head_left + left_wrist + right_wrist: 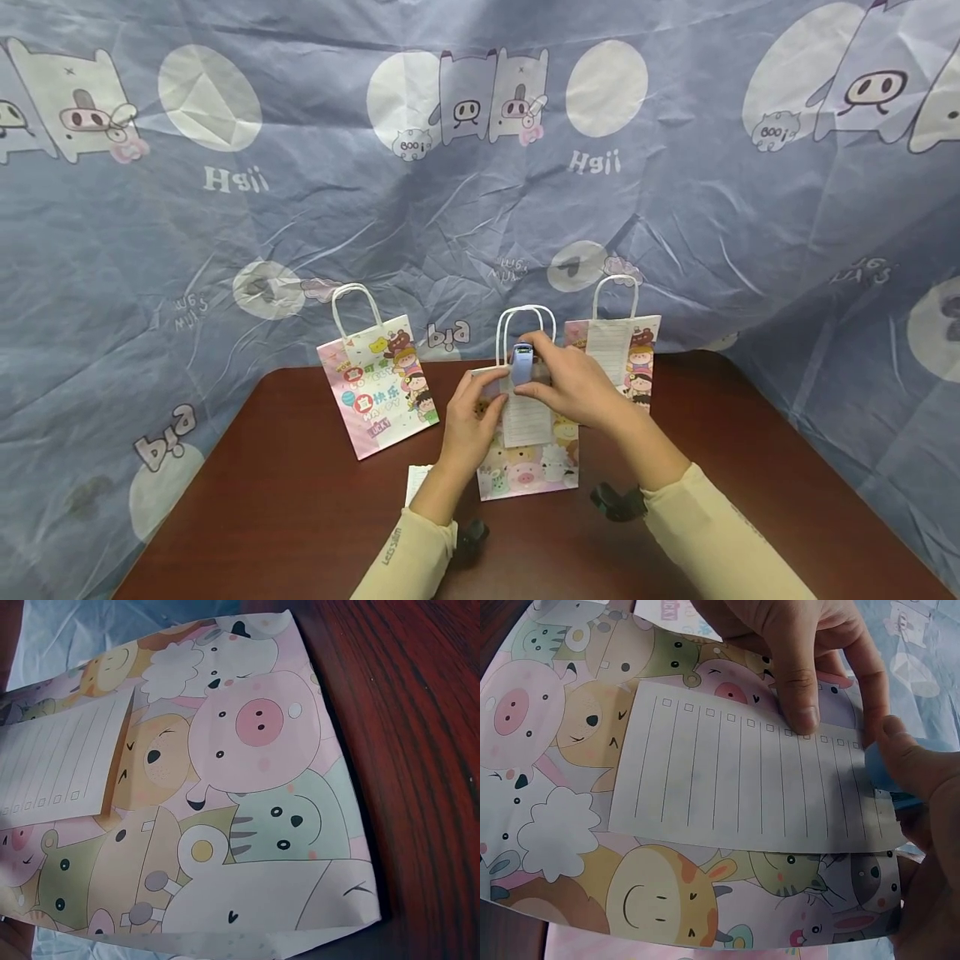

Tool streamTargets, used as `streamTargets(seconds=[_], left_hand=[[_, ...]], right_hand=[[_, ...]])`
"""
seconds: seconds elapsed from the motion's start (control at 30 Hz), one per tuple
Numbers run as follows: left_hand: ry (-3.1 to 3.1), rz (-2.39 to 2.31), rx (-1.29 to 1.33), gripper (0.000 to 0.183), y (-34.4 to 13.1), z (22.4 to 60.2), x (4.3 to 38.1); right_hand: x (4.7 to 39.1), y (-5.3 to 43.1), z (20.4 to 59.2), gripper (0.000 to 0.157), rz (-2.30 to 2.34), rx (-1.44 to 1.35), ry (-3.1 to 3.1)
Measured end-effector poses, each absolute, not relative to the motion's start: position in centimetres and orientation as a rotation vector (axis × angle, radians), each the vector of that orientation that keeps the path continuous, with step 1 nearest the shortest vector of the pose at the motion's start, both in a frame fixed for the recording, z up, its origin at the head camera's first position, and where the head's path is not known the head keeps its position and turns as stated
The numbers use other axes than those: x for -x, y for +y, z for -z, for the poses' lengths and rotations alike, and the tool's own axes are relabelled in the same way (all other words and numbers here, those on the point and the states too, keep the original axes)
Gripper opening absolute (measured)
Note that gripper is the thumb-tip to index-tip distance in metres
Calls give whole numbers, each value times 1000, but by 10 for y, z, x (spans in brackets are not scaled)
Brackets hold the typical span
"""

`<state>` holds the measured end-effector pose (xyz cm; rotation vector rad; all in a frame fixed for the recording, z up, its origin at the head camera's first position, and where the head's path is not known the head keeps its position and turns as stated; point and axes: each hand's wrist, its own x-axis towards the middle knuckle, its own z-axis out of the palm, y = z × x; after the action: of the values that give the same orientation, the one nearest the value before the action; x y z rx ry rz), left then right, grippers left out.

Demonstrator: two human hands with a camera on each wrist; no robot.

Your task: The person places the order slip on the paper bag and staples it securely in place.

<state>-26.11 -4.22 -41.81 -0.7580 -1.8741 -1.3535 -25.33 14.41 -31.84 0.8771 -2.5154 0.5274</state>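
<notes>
A paper gift bag [527,477] with cartoon animals and white twisted handles stands at the middle of the table. A lined checklist sheet [527,423] lies against its front, reaching the top edge. My left hand [467,427] pinches sheet and bag near the top, thumb on the paper in the right wrist view, other fingers behind. In my right hand [576,385] is a small blue stapler [522,365], gripped between thumb and fingers over the bag's top edge at the sheet's end. The left wrist view shows the bag's printed animals [255,735] and part of the sheet [64,761].
Another gift bag [378,392] with colourful lettering stands tilted at the back left. At the back right is a similar bag [642,333] with a lined sheet [607,350] on its front. More white paper [417,480] lies beside my left forearm. A patterned blue cloth [480,208] hangs behind the table.
</notes>
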Motion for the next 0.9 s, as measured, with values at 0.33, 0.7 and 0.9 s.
streamTargets(seconds=[0.33,0.7,0.9], left_hand=[[-1904,1381,787,44,-42,416,261],[-1898,1362,798,44,-43,415,261],[-1889,1334,778,45,-42,418,260]], right_hand=[[252,144,316,59,-534,-822,-2532],[253,144,314,63,-418,-867,-2584],[252,145,316,59,-433,-908,-2561]])
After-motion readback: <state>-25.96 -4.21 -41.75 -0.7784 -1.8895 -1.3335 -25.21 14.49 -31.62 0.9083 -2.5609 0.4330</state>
